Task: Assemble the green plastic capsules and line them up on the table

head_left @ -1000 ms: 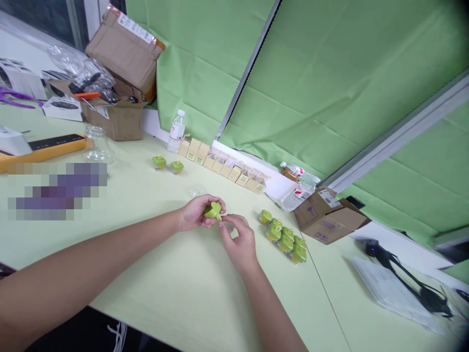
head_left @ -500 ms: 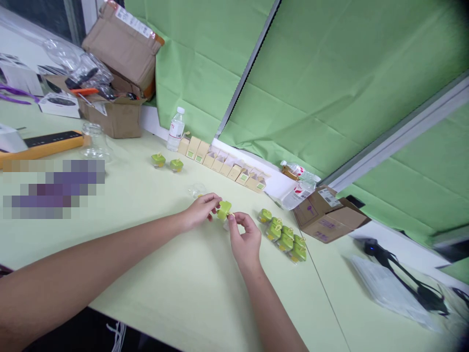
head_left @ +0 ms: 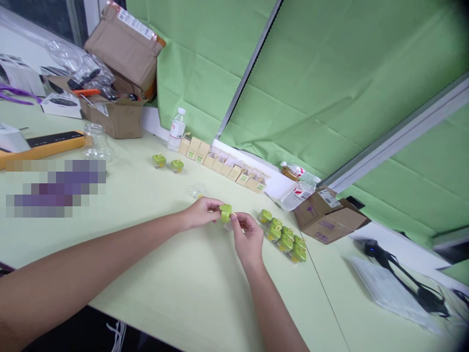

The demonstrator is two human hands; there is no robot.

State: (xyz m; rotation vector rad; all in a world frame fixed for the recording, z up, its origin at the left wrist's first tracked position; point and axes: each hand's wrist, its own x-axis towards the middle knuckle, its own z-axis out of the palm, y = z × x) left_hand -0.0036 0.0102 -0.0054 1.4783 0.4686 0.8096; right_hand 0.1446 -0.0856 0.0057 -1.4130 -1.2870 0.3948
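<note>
Fingers (head_left: 242,218) of left hand (head_left: 200,213) and right hand (head_left: 249,239) pinch a green lid (head_left: 226,212) near lidded cups (head_left: 285,240) holding something yellow (head_left: 294,257).

A smooth, softly glossy green plastic piece (head_left: 226,213) shows between bare fingers (head_left: 242,221); just beyond them lies a shiny, clear plastic shell (head_left: 197,189). Right of the fingers, clear plastic tubs (head_left: 285,240) wear glossy green tops on a smooth, matt tabletop (head_left: 183,283); farther beyond, matt paperboard boxes (head_left: 222,165) front creased green cloth (head_left: 330,73).
</note>
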